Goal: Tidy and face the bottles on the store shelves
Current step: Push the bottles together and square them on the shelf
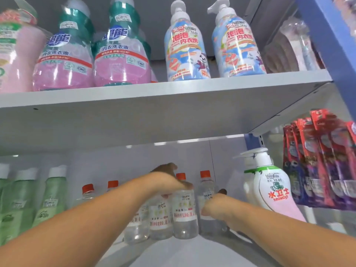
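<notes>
We gripped two clear bottles [184,209] at six o'clock, left hand [169,182] and right hand [215,207] squaring labels forward.

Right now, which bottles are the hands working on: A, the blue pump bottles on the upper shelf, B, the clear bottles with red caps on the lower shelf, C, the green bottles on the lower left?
B: the left hand and right hand grip the clear bottles with red caps on the lower shelf.
</notes>
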`<state>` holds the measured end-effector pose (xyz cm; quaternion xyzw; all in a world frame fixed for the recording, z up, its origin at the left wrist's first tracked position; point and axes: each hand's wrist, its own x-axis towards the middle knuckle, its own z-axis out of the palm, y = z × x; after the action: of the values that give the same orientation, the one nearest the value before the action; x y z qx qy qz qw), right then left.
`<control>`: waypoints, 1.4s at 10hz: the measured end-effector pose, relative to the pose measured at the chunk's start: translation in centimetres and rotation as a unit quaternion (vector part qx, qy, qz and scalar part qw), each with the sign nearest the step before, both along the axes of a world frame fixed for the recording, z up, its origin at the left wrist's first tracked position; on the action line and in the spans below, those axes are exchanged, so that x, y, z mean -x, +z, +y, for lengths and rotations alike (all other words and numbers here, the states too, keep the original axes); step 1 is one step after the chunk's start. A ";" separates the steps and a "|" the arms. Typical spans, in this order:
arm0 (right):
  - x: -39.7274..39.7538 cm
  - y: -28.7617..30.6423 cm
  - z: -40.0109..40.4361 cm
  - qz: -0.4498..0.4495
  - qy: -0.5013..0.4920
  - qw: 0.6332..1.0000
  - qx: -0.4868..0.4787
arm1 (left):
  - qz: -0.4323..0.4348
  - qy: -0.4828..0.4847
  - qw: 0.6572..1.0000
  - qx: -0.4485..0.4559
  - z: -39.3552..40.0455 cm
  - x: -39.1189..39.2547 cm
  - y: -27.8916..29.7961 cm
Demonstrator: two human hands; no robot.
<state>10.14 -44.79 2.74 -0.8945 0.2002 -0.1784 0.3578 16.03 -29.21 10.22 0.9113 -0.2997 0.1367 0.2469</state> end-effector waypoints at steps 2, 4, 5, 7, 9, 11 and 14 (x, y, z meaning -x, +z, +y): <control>-1.3 -1.4 -1.5 -0.038 -0.024 0.999 0.011 | -0.027 0.007 0.996 -0.088 -1.8 -0.8 -1.1; -2.9 -2.2 -2.1 -0.043 -0.012 0.998 0.038 | -0.067 0.014 0.993 -0.094 -3.0 -1.9 -1.9; -3.3 -2.4 -2.2 -0.057 -0.011 0.997 0.046 | -0.085 0.011 0.993 -0.082 -3.1 -2.3 -2.0; -4.1 -2.8 -2.8 -0.075 -0.017 0.997 0.022 | -0.150 0.036 0.980 -0.129 -2.5 -2.3 -2.5; -4.2 -3.2 -2.5 -0.088 -0.031 0.995 0.048 | -0.203 0.071 0.963 -0.160 -2.8 -1.9 -3.0; -4.2 -3.5 -2.4 -0.081 -0.020 0.996 0.041 | -0.186 0.068 0.969 -0.150 -2.9 -2.0 -3.0; -3.7 -3.5 -2.0 -0.131 -0.029 0.990 -0.047 | -0.163 0.033 0.985 -0.036 4.2 -1.0 1.3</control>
<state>13.89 -46.82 -0.78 -0.8393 0.1859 -0.2949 0.4173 16.99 -24.98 11.49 0.8946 -0.3103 0.2808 0.1569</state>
